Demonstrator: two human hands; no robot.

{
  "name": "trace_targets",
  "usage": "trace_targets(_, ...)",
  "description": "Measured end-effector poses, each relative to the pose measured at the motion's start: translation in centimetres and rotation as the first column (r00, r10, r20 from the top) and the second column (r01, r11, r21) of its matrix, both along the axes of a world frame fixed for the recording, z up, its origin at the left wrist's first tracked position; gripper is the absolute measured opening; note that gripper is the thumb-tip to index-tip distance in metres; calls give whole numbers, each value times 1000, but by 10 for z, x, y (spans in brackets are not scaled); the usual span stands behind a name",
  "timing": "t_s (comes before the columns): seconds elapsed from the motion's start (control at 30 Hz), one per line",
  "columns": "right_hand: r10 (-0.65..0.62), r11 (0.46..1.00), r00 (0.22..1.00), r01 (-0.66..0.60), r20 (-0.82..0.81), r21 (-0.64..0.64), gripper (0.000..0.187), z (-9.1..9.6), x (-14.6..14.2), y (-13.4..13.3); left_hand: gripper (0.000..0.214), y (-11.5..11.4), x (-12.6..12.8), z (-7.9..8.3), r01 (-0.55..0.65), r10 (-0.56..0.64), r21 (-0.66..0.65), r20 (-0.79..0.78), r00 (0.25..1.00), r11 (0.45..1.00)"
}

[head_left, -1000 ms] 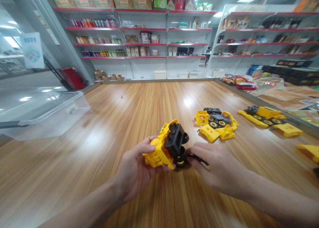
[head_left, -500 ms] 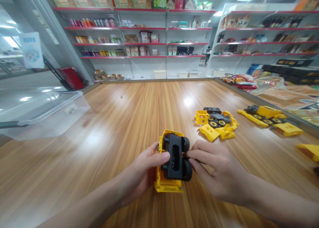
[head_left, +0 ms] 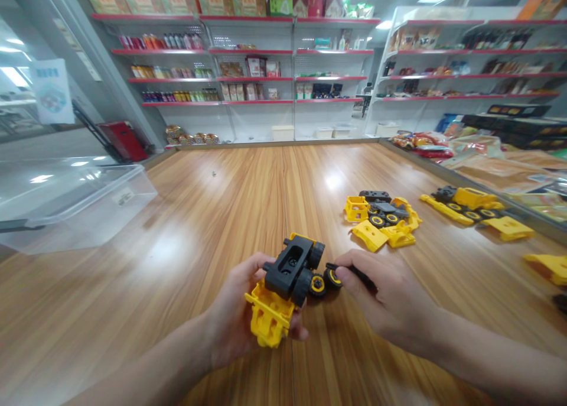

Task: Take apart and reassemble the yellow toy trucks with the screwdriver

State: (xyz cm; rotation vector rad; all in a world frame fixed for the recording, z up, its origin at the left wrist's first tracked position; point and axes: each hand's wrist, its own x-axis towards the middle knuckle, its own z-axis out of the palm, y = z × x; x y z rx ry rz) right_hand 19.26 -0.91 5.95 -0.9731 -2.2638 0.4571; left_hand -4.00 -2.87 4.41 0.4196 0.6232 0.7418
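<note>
My left hand (head_left: 239, 317) is closed around a yellow toy truck (head_left: 283, 288), held upside down with its black chassis and wheels facing up. My right hand (head_left: 390, 302) pinches a small black tool (head_left: 354, 271) whose tip carries a black-and-yellow wheel (head_left: 333, 277), right beside another wheel (head_left: 317, 284) on the truck's side. Both hands hover just above the wooden table (head_left: 212, 217).
A heap of yellow and black toy parts (head_left: 383, 220) lies beyond my right hand, more parts (head_left: 476, 211) further right, and a yellow piece (head_left: 549, 268) at the right edge. A clear plastic bin (head_left: 66, 202) stands at the left. Shop shelves line the back.
The truck has been tilted and turned in my left hand, chassis now angled up-right. My right hand drew back from gripping the wheels and now holds the tool at the truck's side.
</note>
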Motion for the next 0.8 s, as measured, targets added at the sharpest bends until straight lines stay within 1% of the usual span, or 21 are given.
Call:
trace_targets(0.13,-6,1000,1000,6,-7,-15,18,-3,-1,2,52,-1,1,-1,36,-36,3,-28,999,999)
trace_targets(0.27,-5,999,1000,5,0,-32,19,-4,-1,1,52,-1,1,-2,46,-44,20,-73,996,999)
trace_targets(0.43,-6,1000,1000,6,13,0,16,-6,1,1,49,-3,-1,0,67,-59,47,-161,985,997)
trace_targets(0.53,-5,1000,1000,5,-3,1,13,-7,1,1,48,-4,-1,1,94,-86,54,-142,986,994)
trace_targets(0.63,-8,1000,999,8,-37,-9,12,-6,-1,0,50,-5,0,1,98,-89,59,-144,986,993)
trace_targets(0.8,-14,999,999,12,-30,-48,21,-4,-2,-2,51,-4,2,1,105,-97,57,-129,987,993)
